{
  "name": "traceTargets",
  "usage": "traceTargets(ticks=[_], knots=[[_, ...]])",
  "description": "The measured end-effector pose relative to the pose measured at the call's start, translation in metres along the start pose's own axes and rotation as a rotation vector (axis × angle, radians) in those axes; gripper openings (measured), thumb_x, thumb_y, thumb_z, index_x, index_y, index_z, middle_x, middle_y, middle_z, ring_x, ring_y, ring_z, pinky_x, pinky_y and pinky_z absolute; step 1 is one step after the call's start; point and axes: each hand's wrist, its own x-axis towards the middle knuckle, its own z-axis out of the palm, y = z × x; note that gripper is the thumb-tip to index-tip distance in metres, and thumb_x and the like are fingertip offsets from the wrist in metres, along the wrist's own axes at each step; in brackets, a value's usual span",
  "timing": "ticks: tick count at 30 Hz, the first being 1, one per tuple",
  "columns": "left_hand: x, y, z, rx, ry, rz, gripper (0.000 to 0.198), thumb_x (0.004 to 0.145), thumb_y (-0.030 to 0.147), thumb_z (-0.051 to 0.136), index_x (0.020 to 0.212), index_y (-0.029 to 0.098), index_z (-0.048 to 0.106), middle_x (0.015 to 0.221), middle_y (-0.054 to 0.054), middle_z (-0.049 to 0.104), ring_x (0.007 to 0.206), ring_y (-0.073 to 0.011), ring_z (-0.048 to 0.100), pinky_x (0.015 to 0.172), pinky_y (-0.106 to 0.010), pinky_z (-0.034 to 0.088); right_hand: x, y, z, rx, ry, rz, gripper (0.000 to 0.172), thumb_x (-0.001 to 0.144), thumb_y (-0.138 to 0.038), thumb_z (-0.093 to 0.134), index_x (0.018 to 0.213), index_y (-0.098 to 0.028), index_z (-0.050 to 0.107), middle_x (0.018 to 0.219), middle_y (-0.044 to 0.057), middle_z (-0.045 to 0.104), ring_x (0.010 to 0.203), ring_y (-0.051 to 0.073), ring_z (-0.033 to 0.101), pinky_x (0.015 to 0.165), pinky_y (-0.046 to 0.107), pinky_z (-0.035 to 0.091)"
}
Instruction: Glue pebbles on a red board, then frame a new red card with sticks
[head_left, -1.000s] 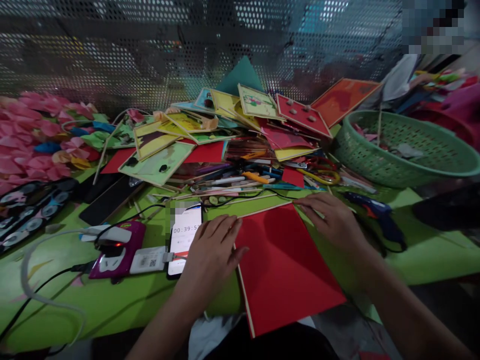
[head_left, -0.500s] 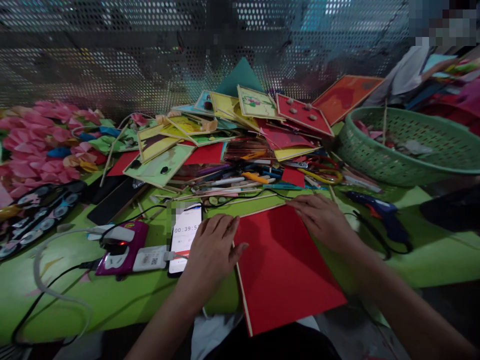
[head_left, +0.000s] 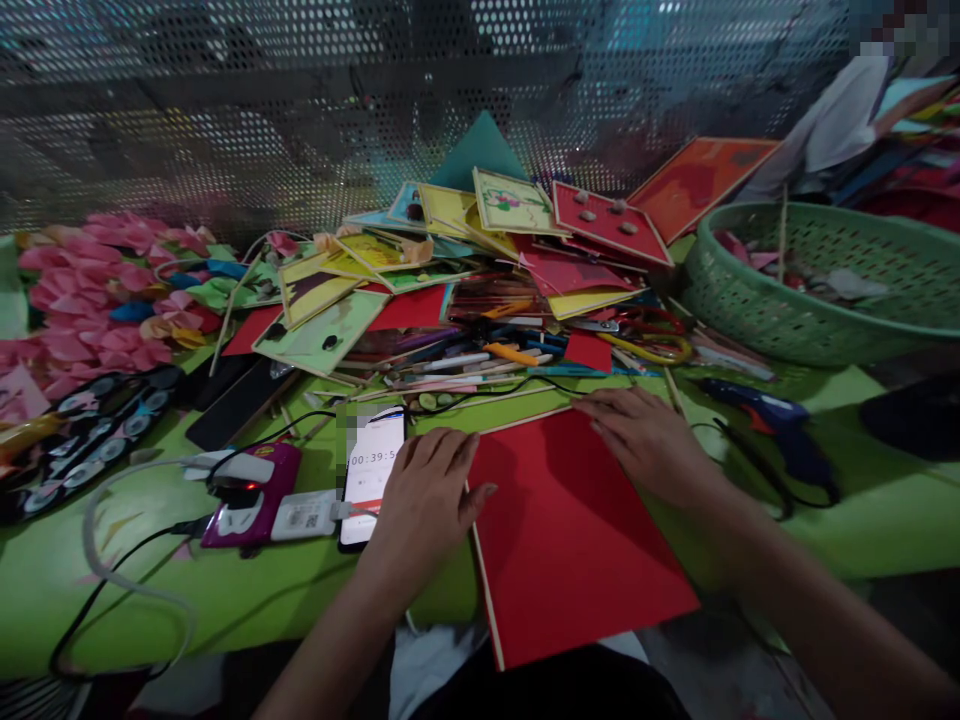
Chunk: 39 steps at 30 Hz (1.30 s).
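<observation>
Green table (head_left: 187,600); phone (head_left: 369,470) behind left hand (head_left: 427,495)

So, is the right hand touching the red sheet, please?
Touching: the head view shows the right hand resting flat on the far corner of the red sheet.

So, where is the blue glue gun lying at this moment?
In the head view the blue glue gun lies on the green table to the right of the right hand, in front of the green basket.
</observation>
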Motion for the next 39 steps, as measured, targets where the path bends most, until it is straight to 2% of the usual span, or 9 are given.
traceTargets(ticks=[19, 26, 30, 35, 39], knots=[[0.002, 0.001, 0.0, 0.007, -0.032, -0.014, 0.047, 0.103, 0.038, 0.058, 0.143, 0.013, 0.058, 0.136, -0.013, 0.067, 0.126, -0.0319, 0.057, 0.105, -0.051, 0.044, -0.003, -0.004, 0.001, -0.052, -0.048, 0.0, 0.039, 0.105, -0.026, 0.044, 0.135, -0.019, 0.069, 0.128, 0.014, 0.073, 0.112, 0.033, 0.064, 0.091, 0.052, 0.054], [0.002, 0.004, -0.001, 0.018, -0.015, -0.026, 0.045, 0.102, 0.038, 0.059, 0.142, 0.016, 0.059, 0.136, -0.013, 0.067, 0.125, -0.0313, 0.058, 0.105, -0.049, 0.043, 0.0, -0.007, -0.001, -0.069, -0.068, 0.01, 0.039, 0.105, -0.028, 0.044, 0.132, -0.02, 0.07, 0.126, 0.012, 0.074, 0.111, 0.032, 0.065, 0.09, 0.05, 0.054], [0.003, 0.005, -0.002, 0.011, 0.0, -0.036, 0.044, 0.101, 0.036, 0.061, 0.14, 0.017, 0.06, 0.133, -0.012, 0.068, 0.123, -0.0308, 0.058, 0.104, -0.048, 0.043, 0.001, -0.007, 0.0, -0.039, -0.015, 0.015, 0.038, 0.104, -0.026, 0.045, 0.13, -0.024, 0.072, 0.122, 0.012, 0.075, 0.108, 0.031, 0.066, 0.091, 0.051, 0.054], [0.002, 0.004, 0.0, 0.014, 0.036, -0.032, 0.041, 0.102, 0.035, 0.058, 0.139, 0.018, 0.061, 0.131, -0.012, 0.069, 0.122, -0.0303, 0.06, 0.103, -0.048, 0.045, 0.001, -0.001, -0.001, 0.085, 0.108, 0.031, 0.042, 0.103, -0.023, 0.044, 0.139, -0.022, 0.066, 0.118, 0.013, 0.076, 0.104, 0.03, 0.067, 0.091, 0.051, 0.055], [0.001, 0.004, 0.002, 0.048, 0.048, -0.021, 0.045, 0.105, 0.036, 0.054, 0.144, 0.015, 0.057, 0.131, -0.013, 0.069, 0.122, -0.0301, 0.06, 0.103, -0.048, 0.043, 0.001, 0.003, -0.002, 0.099, 0.191, 0.035, 0.038, 0.103, -0.021, 0.045, 0.134, -0.02, 0.068, 0.124, 0.013, 0.075, 0.112, 0.031, 0.067, 0.097, 0.052, 0.053]])
